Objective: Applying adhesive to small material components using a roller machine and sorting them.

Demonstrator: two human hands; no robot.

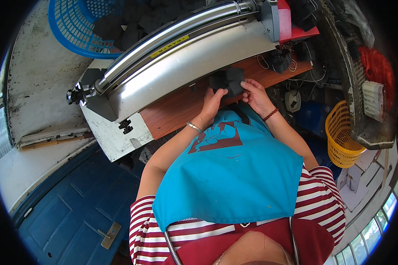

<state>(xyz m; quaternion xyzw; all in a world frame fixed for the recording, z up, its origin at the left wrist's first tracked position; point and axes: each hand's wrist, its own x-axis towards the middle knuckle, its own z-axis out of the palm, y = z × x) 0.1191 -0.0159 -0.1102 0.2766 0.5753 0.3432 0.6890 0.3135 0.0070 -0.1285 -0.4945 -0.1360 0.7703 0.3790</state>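
A dark, flat piece with squarish flaps (pixel 234 79) is held up in front of my apron, over the near edge of the wood-brown board (pixel 177 106). I cannot tell whether it is one piece or several together. My left hand (pixel 212 104) grips its near left part, thumb on top and the other fingers mostly hidden. At the right edge, my right hand (pixel 255 95) pinches it between thumb and fingers. Just beyond both hands lies the sloping metal plate of a machine with a long shiny roller (pixel 163 42).
A blue plastic basket (pixel 68 33) stands at the far left, beside a heap of dark pieces (pixel 132 26). Small black parts with loose wires (pixel 281 59) lie at the board's right end. A yellow basket (pixel 340 137) is on the right; a blue door (pixel 70 212) is at lower left.
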